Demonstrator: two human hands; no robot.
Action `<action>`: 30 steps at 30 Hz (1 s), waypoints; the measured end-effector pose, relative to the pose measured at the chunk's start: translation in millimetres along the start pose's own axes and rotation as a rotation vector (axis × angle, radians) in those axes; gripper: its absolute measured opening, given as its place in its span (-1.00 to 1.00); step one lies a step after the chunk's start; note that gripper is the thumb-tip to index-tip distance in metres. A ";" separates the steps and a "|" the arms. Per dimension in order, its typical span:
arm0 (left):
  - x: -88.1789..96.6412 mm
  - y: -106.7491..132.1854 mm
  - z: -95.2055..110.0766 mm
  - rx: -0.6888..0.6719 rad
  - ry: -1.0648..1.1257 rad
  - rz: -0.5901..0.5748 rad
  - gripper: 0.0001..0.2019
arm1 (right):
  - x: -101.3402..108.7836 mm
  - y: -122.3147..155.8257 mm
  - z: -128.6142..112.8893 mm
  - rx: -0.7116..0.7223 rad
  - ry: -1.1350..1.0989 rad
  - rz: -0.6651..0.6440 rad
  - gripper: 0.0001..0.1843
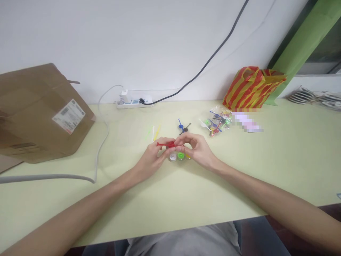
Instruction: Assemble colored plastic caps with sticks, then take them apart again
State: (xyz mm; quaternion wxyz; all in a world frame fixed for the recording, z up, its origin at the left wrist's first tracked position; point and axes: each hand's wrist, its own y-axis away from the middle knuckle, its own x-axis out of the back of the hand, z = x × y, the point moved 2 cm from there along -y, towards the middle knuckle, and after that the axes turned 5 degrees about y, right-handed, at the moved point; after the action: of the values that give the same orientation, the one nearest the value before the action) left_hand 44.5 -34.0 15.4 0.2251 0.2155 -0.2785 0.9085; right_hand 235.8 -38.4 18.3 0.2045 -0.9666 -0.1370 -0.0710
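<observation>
Both hands meet over the middle of the table around a red plastic arrow spinner [170, 144]. My left hand [156, 154] pinches its left side, with the arrow's tail end sticking out past the fingers. My right hand [198, 151] has thumb and fingertips closed on its right side. Just below the hands lie a white round base [173, 156], a green round base [180, 155] and a yellow one [188, 156], partly covered by my right hand. Beyond are a blue arrow spinner [180, 126] and a black arrow spinner [185, 129]. Loose green, white and yellow arrows [157, 132] rest behind my left hand.
Clear plastic bags of coloured spinners [217, 122] lie at the back right, before a red-and-yellow striped bag [253, 89]. A cardboard box [39, 117] stands at left. A power strip [134, 103] sits by the wall; a grey cable [53, 177] crosses the table's left side.
</observation>
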 end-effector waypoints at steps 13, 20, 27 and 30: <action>-7.7 -5.3 -4.0 -0.341 -0.510 0.040 -0.78 | -4.4 4.8 -15.5 0.166 0.406 -0.075 -0.85; -9.8 -4.4 2.2 -0.604 -0.704 0.174 -0.82 | -8.3 6.3 -27.3 0.368 0.721 -0.126 -0.77; 6.5 -3.9 -2.6 -0.593 -0.671 0.102 -0.86 | 11.3 4.2 -28.4 0.301 0.479 -0.254 -0.74; 19.7 -8.7 -16.1 -0.422 -0.665 0.116 -0.85 | 24.1 0.1 -22.6 0.195 0.423 -0.151 -0.74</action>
State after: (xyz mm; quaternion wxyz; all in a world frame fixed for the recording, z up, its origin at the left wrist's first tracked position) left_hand 29.0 -12.2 17.0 0.1102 0.4307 -0.5286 0.7231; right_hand 257.0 -42.2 43.4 0.3151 -0.8931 -0.1690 -0.2731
